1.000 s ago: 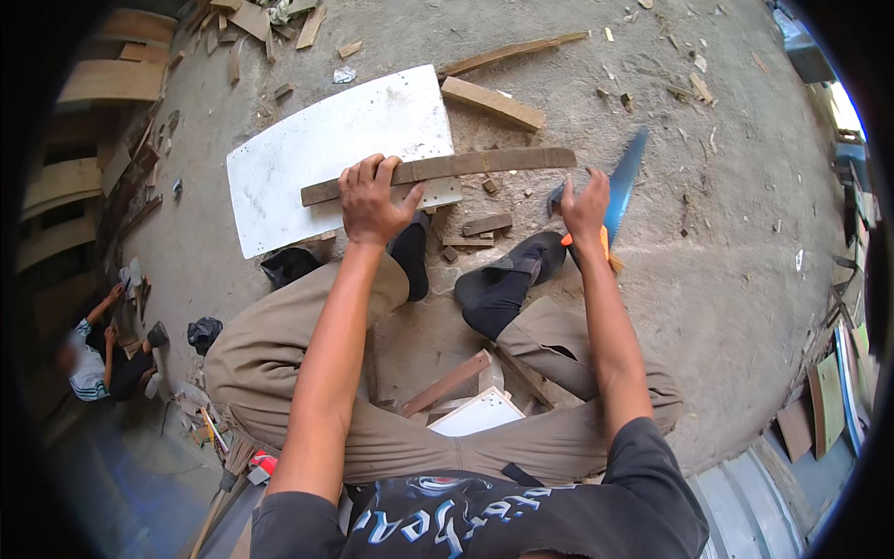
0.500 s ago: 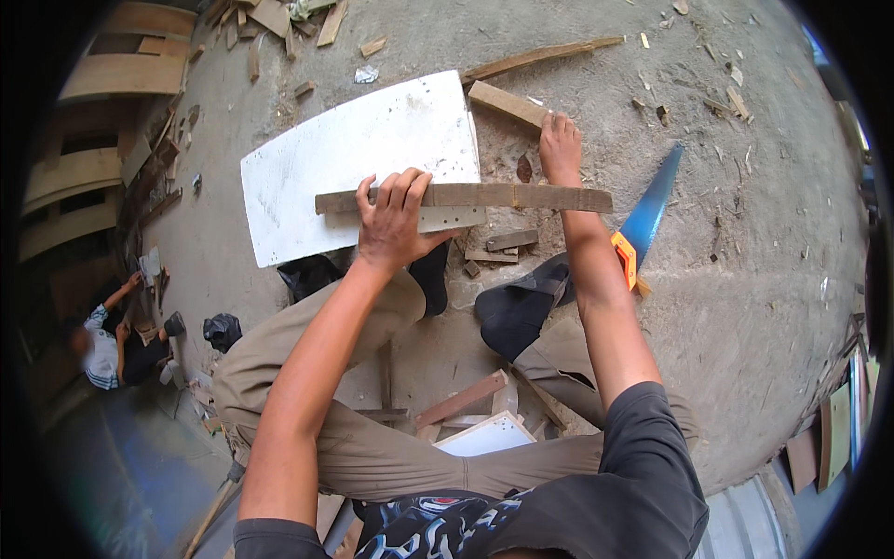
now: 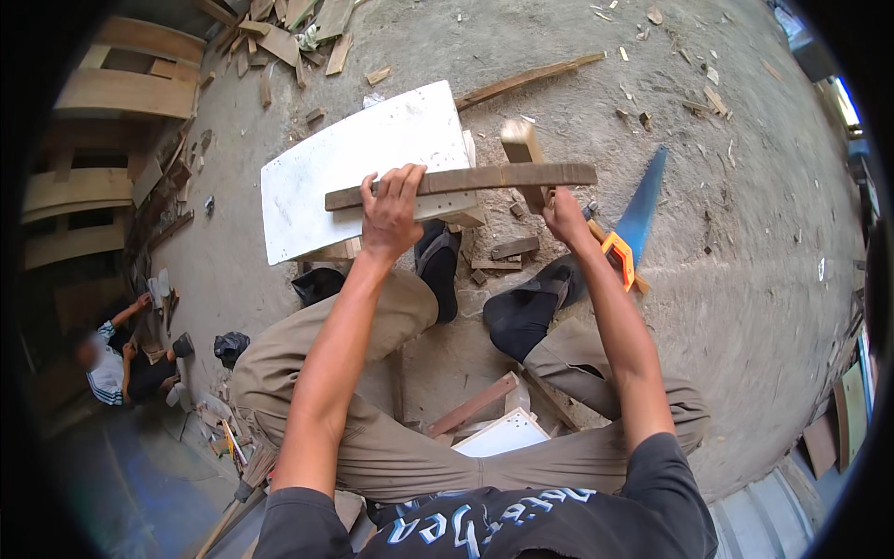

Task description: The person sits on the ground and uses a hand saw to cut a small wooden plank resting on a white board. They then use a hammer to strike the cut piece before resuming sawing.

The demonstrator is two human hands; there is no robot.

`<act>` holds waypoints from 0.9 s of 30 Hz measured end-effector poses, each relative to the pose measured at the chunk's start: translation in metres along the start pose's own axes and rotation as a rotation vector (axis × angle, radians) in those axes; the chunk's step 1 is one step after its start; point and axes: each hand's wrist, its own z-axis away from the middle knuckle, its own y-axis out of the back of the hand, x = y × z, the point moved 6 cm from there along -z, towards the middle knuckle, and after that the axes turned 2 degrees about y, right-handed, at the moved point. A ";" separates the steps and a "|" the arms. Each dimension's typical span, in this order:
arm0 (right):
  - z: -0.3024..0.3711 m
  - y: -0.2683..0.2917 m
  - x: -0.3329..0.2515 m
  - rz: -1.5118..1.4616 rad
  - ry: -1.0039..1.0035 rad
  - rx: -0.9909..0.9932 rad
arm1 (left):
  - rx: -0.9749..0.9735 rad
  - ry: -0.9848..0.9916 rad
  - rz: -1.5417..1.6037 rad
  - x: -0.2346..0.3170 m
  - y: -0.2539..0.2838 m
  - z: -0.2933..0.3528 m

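My left hand (image 3: 391,214) is closed around the left part of a long brown wood strip (image 3: 475,179), its fingers over the far edge. That strip lies across the near side of a white-topped wooden box or board (image 3: 372,140) and juts out past its right edge. My right hand (image 3: 563,219) grips the near end of a short wooden block (image 3: 521,144). The block is tilted, its pale far end raised, and its middle passes behind the strip from this view. Whether block and strip touch, I cannot tell.
A handsaw (image 3: 643,210) with blue blade and orange handle lies right of my right forearm. Small wood offcuts (image 3: 515,247) lie between my feet, and more scrap (image 3: 475,405) by my legs. A long plank (image 3: 531,81) lies beyond the board. Another person (image 3: 112,363) sits far left.
My right hand has come nearer with the wooden block, lifting and tilting it off the ground. The strip has turned slightly, and its right end has shifted left and away from me.
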 end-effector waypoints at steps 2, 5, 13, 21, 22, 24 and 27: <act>0.011 0.002 -0.014 -0.104 -0.123 -0.036 | -0.010 -0.006 0.034 -0.006 0.005 -0.004; 0.016 -0.009 -0.033 -0.155 -0.064 -0.157 | -0.019 -0.050 0.057 -0.013 0.012 -0.007; 0.020 -0.039 -0.052 -0.350 -0.025 -0.279 | 0.035 0.013 0.030 -0.026 0.020 -0.009; 0.014 -0.047 -0.063 -0.298 0.016 -0.243 | 0.103 0.096 -0.026 -0.009 -0.005 0.016; 0.013 -0.047 -0.057 -0.224 0.016 -0.218 | 0.081 0.087 -0.023 -0.006 -0.009 0.014; 0.016 -0.051 -0.046 -0.218 -0.025 -0.232 | 0.097 0.085 -0.022 0.000 -0.013 0.018; 0.016 -0.068 -0.049 -0.331 -0.043 -0.347 | 0.097 0.108 -0.023 0.004 -0.011 0.016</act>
